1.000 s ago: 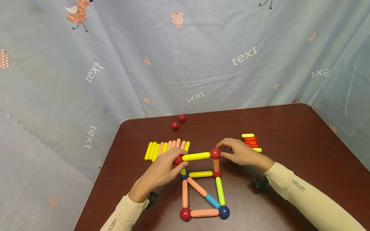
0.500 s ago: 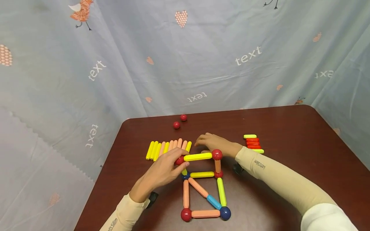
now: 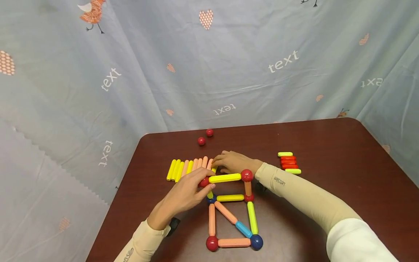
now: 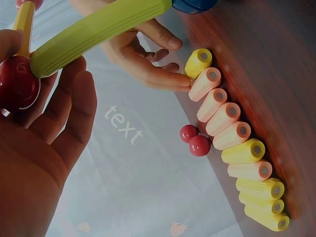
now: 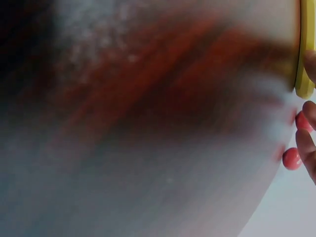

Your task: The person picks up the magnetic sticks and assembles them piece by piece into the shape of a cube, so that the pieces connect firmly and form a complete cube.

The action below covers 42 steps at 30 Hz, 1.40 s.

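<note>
My left hand [image 3: 184,191] pinches a red ball [image 4: 19,84] at the upper left corner of a ball-and-rod frame. From that ball a yellow rod [image 3: 224,178] runs across to another red ball [image 3: 247,175], and a yellow-green rod [image 4: 98,34] leads down to a blue ball [image 3: 211,198]. Beyond the frame, my right hand [image 3: 235,162] reaches the right end of a row of loose rods. Its fingers are at the end yellow rod [image 4: 199,61], with thumb and fingers apart in the left wrist view. The right wrist view catches only fingertips beside that rod.
The frame's lower square has peach rods [image 3: 234,242], a blue rod [image 3: 243,229] on the diagonal and a blue corner ball [image 3: 256,242]. Two loose red balls [image 3: 201,141] lie behind the row. Red rods [image 3: 288,162] and yellow-green ones lie at the right. A curtain [image 3: 209,65] hangs behind.
My right hand has left the frame's upper right ball and moved left, behind the frame, to the end of the rod row. My left hand stays on its red ball.
</note>
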Motion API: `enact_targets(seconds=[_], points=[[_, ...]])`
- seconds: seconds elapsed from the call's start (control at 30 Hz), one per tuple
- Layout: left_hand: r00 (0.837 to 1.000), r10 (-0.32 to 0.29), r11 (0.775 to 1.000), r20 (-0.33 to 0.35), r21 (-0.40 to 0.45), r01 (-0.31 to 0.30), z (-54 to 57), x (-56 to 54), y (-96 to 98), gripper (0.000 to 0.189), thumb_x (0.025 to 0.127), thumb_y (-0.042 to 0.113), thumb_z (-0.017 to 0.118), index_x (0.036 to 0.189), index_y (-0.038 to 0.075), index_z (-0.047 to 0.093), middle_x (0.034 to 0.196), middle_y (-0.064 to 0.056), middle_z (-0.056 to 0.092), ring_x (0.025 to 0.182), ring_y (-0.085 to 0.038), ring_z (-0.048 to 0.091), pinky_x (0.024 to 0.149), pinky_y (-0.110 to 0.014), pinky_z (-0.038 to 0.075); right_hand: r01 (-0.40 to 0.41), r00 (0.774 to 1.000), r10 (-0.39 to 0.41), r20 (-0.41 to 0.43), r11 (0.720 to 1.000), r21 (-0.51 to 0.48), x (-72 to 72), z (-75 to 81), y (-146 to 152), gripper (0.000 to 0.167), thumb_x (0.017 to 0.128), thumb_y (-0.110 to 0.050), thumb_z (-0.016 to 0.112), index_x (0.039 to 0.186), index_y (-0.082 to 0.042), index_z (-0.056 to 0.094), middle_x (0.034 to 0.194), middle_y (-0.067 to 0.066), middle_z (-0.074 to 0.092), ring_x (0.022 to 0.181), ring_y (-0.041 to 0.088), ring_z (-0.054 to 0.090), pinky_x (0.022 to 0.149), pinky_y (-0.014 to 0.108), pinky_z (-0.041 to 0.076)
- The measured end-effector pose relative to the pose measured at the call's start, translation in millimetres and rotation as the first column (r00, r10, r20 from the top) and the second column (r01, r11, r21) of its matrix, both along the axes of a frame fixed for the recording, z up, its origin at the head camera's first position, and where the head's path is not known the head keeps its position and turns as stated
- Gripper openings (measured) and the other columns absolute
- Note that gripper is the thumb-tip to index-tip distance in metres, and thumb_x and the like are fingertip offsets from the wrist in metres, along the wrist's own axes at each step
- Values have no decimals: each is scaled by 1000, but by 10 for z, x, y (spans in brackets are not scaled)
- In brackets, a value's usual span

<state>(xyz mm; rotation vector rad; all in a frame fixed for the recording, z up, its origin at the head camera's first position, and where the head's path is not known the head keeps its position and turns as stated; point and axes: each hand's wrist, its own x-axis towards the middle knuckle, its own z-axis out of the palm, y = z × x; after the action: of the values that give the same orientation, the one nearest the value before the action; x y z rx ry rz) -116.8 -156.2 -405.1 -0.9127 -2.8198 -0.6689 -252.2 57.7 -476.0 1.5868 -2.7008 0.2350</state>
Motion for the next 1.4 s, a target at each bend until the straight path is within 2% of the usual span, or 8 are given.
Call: enact_targets(seconds=[0.17,0.4,0.6,0.73,0.83,1.03,1.23,1.4], points=[[1000,0,1000,2,6,0,-9,8,8,34,93,25,76,124,17,64,105,9,65,88,-4,56,76,-22,51,-5,1000,5,-14,1000,3,1,-35,30,29,97,-32,70,124,-24,73,123,-5,72,102,17,57,87,30,50],[1000,-4,1000,6,20,4,-1,10,5,35,93,24,76,124,15,65,104,8,64,87,-5,56,73,-22,49,17,996,-19,-82,1000,-27,22,-30,114,25,95,-33,73,117,-22,76,114,0,66,97,17,53,81,29,47],[999,10,1000,48,16,-11,-7,6,6,39,94,27,75,129,16,61,111,6,65,92,-7,59,80,-24,55,141,990,-140,17,982,-127,94,0,293,26,94,-30,75,116,-17,77,106,0,65,92,16,51,80,29,45],[997,21,999,69,42,-24,-4,1,-10,41,92,26,76,129,17,60,114,6,65,93,-6,59,80,-23,56,239,967,-209,145,941,-240,152,51,503,27,93,-25,75,117,-13,75,106,1,65,95,16,52,83,32,48],[997,16,998,70,63,-20,-1,4,-33,43,91,25,78,129,16,60,113,6,64,90,-6,58,79,-25,56,318,939,-252,236,898,-306,218,58,683,28,92,-23,77,118,-14,75,106,-1,65,97,15,53,84,33,49],[995,-2,995,96,96,-7,4,12,-85,47,91,24,78,133,16,59,114,6,63,87,-12,57,76,-28,56,439,885,-313,345,811,-388,472,29,1024,25,93,-21,76,116,-14,74,103,-3,65,94,14,58,81,34,50],[995,-25,994,96,109,14,12,-7,-95,49,91,19,78,135,12,57,120,1,65,91,-10,61,79,-31,60,496,851,-313,421,740,-454,750,16,1226,23,93,-22,76,114,-14,73,101,-5,65,94,14,61,82,35,53],[996,-25,995,86,100,16,11,-26,-83,51,91,19,78,136,9,57,119,-1,66,92,-10,61,80,-27,59,545,813,-285,508,679,-492,971,13,1280,21,93,-21,75,113,-15,72,98,-5,65,91,11,59,82,28,53]])
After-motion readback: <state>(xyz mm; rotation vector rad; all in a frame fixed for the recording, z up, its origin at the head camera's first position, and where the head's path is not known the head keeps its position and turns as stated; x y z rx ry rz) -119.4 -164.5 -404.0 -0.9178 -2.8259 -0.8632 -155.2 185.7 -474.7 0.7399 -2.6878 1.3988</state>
